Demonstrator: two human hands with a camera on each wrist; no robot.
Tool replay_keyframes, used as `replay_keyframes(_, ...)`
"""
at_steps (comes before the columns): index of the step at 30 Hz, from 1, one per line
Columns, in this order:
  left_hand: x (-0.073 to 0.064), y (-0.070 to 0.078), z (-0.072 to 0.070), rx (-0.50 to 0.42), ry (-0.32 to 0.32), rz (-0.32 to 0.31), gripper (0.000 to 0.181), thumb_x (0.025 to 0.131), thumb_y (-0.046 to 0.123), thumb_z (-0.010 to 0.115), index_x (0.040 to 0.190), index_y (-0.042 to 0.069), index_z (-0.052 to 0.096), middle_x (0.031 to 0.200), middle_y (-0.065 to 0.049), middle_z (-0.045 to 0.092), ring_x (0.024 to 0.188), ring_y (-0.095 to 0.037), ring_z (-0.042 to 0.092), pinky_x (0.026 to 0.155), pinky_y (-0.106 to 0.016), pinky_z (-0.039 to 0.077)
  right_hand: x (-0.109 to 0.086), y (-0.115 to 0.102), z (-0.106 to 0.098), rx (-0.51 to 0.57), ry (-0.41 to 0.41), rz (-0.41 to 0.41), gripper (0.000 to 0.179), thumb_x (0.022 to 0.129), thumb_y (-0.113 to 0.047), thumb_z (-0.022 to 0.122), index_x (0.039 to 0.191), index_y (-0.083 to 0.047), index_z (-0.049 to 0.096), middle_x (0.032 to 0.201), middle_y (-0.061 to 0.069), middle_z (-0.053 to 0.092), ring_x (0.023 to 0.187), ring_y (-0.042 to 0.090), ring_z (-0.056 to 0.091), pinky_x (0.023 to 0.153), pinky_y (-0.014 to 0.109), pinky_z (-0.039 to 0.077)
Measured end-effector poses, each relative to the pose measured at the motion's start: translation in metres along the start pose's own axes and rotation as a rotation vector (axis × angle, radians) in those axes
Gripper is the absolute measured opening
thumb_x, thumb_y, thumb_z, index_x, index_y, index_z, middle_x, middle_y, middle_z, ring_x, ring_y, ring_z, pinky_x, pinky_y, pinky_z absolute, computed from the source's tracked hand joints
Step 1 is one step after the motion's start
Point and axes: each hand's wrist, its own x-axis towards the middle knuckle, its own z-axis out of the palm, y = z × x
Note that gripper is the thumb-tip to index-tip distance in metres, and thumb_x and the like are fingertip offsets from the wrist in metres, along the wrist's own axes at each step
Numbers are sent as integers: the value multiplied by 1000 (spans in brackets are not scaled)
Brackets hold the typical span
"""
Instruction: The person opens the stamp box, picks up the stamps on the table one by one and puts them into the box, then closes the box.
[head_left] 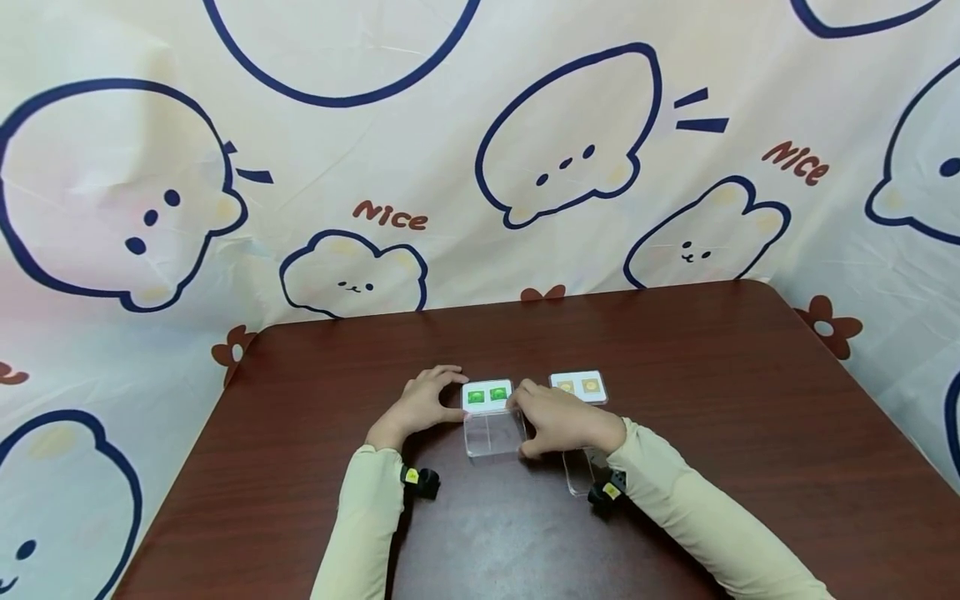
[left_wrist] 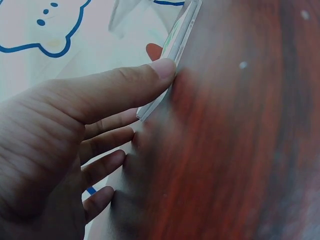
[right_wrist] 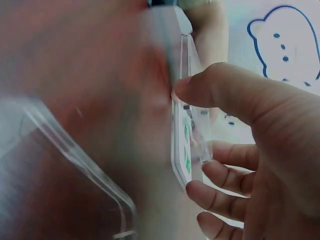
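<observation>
A flat white case (head_left: pixel 487 397) with two green squares lies on the table in the head view. My left hand (head_left: pixel 420 406) holds its left end, thumb at the near corner and forefinger at the far one; the left wrist view shows the thumb (left_wrist: pixel 165 70) against the case's edge. A clear plastic lid (head_left: pixel 493 437) with a dividing line sits at the case's near side, overlapping it. My right hand (head_left: pixel 561 417) grips the lid's right side between thumb and fingers. In the right wrist view, the lid (right_wrist: pixel 201 125) stands slightly apart from the case's face.
A second white case (head_left: pixel 592 385) with two yellowish squares lies to the right, partly behind my right hand. Another clear lid (head_left: pixel 577 477) rests under my right wrist. The brown wooden table (head_left: pixel 300 500) meets a printed cloth (head_left: pixel 450 267) at its far edge.
</observation>
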Motion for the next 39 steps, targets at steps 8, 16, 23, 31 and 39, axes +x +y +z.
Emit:
replay_keyframes(8, 2, 1, -1, 17, 9, 17, 65, 79, 32, 79, 136, 15, 54, 151, -6, 42, 141, -34, 32, 108, -60, 25, 16, 12, -11, 21, 39, 32, 63, 78, -30, 75, 128, -3, 51, 115, 8, 51, 82, 14, 52, 74, 31, 47)
replay_keyframes(16, 3, 4, -2, 1, 5, 12, 68, 77, 32, 81, 136, 13, 54, 150, -6, 41, 140, -33, 32, 109, -59, 24, 30, 19, -11, 37, 40, 75, 63, 79, -30, 74, 130, -3, 50, 119, 10, 50, 85, 15, 51, 74, 31, 47)
replay_keyframes(23, 3, 6, -3, -10, -23, -3, 73, 74, 34, 82, 138, 14, 52, 152, -5, 39, 142, -31, 30, 112, -58, 22, 38, 23, -11, 47, 18, 119, 62, 78, -28, 74, 130, -5, 50, 120, 8, 48, 84, 14, 54, 66, 30, 47)
replay_keyframes(31, 1, 6, -3, -13, -30, -17, 75, 74, 36, 83, 138, 14, 51, 152, -5, 38, 142, -32, 31, 112, -58, 22, 44, 23, -8, 44, 7, 138, 60, 76, -30, 75, 127, -7, 51, 116, 6, 49, 83, 14, 56, 68, 32, 47)
replay_keyframes(39, -1, 3, -3, -26, -18, -20, 70, 76, 36, 81, 137, 15, 53, 151, -5, 40, 141, -32, 32, 111, -58, 23, 49, 20, -4, 62, -13, 147, 59, 79, -30, 74, 129, -8, 51, 118, 7, 48, 83, 14, 56, 70, 32, 46)
